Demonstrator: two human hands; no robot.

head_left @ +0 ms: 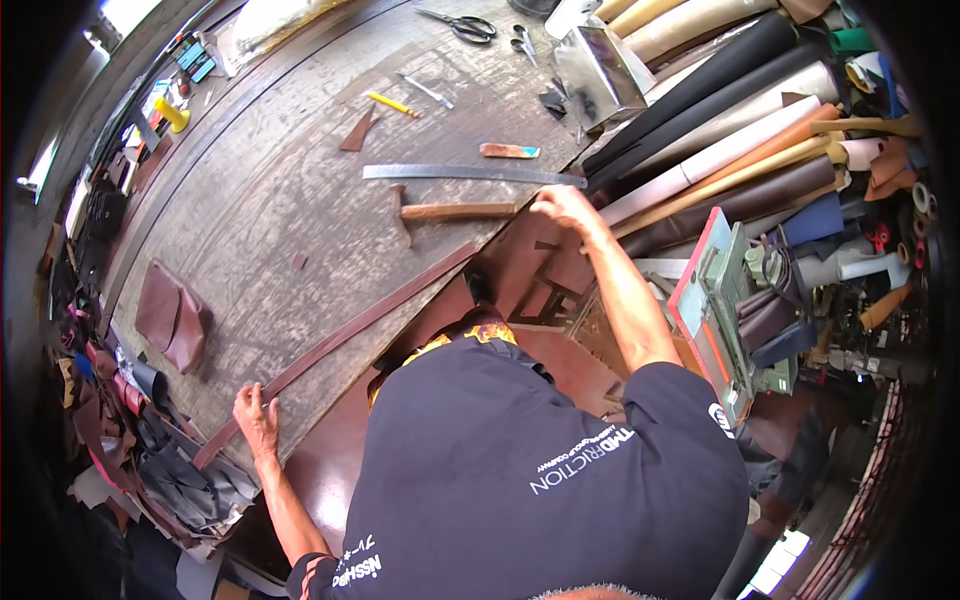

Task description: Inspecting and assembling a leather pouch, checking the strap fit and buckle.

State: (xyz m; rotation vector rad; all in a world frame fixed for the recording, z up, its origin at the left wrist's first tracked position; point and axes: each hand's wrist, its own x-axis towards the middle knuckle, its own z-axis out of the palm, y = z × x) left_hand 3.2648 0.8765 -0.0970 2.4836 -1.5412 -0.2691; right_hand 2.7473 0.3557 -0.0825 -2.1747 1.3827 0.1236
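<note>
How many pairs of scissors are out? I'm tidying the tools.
2: large scissors at the table's far edge, smaller scissors just right of them, beside the shiny metal box. Clutter may hide others.

Bare tabletop [270,200] lies open; hammer [450,211] and ruler [470,173] crowd its right edge.

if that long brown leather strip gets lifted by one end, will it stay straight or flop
The long brown strip would probably droop: it looks thin, narrow and very long, lying flat along the worn table. It likely weighs little for its length. With the left hand pressing one end, it would probably slide rather than roll.
</note>
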